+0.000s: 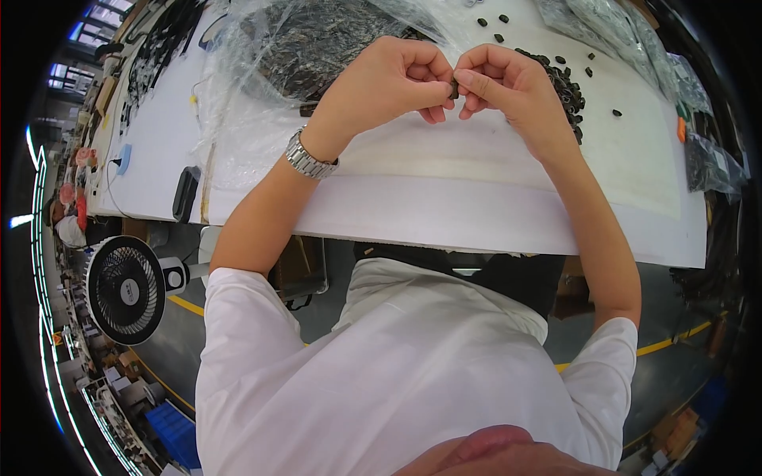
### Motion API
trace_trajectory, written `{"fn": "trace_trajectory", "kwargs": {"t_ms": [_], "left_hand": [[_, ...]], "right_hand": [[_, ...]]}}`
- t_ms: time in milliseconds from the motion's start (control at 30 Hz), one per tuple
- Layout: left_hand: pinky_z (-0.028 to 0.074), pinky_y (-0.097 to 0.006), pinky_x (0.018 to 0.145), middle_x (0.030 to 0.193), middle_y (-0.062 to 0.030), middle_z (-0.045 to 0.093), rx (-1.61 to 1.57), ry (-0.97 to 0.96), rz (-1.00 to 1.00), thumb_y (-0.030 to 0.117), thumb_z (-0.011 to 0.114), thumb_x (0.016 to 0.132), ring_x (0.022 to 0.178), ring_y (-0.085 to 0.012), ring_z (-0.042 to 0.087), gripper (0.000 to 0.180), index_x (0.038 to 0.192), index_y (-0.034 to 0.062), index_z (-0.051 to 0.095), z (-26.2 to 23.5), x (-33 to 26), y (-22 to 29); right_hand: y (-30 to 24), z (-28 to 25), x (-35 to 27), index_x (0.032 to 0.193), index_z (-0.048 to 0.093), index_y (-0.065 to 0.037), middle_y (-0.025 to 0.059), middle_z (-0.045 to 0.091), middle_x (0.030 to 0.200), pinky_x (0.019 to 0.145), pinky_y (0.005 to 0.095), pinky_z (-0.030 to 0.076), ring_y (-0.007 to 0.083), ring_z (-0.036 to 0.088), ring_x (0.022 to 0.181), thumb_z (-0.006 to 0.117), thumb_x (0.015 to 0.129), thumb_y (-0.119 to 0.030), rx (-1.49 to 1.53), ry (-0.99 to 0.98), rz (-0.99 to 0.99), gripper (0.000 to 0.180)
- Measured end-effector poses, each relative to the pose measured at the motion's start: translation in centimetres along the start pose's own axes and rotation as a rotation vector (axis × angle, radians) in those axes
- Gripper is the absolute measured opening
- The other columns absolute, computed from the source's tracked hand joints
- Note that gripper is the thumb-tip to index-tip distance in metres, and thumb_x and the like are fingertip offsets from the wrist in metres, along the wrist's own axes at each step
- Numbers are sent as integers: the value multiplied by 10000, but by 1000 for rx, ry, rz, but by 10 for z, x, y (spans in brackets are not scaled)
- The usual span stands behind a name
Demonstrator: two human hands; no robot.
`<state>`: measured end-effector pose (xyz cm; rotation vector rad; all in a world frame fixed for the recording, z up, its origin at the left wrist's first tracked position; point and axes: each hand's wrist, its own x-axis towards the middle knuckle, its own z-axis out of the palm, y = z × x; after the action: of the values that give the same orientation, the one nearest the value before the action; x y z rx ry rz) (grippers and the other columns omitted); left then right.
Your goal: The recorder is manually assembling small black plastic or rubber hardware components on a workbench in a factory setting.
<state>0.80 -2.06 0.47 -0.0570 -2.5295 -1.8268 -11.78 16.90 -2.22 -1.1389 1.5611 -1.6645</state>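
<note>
Both forearms come up over the near edge of the white surface [476, 214], wrists bent in so the knuckles nearly meet. The left hand [389, 83], with a metal watch [309, 159] on its wrist, is curled tight, pinching a small black part [454, 89] at its fingertips. The right hand [508, 83] is curled too and pinches the same part from the other side. I'd say keep the grip right at the tips and elbows steady. Further back: a pile of black parts [565, 87] and a clear plastic bag [317, 40].
</note>
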Motion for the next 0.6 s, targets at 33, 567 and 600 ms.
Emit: {"fn": "trace_trajectory", "kwargs": {"t_ms": [33,567,600], "left_hand": [[612,-266,720,856,-59,745,45,84,-5,98,706,959,738,-114,728,125,974,-26,711,6,0,2],[529,-310,592,688,-95,693,451,453,298,86,711,844,595,-178,665,112,827,-9,655,24,9,-15],[529,-310,592,688,-95,693,453,454,300,86,711,844,595,-178,665,112,827,-9,655,24,9,-15]], "right_hand": [[1,2,-2,1063,709,12,37,717,856,698,261,586,92,666,719,729,1014,-185,-6,79,15,204],[-7,16,-4,903,692,-27,-15,654,737,615,250,500,63,583,634,722,1029,-234,-92,239,176,245],[-3,14,-3,903,692,-27,-15,654,737,615,250,500,63,583,634,722,1029,-234,-92,238,173,245]]}}
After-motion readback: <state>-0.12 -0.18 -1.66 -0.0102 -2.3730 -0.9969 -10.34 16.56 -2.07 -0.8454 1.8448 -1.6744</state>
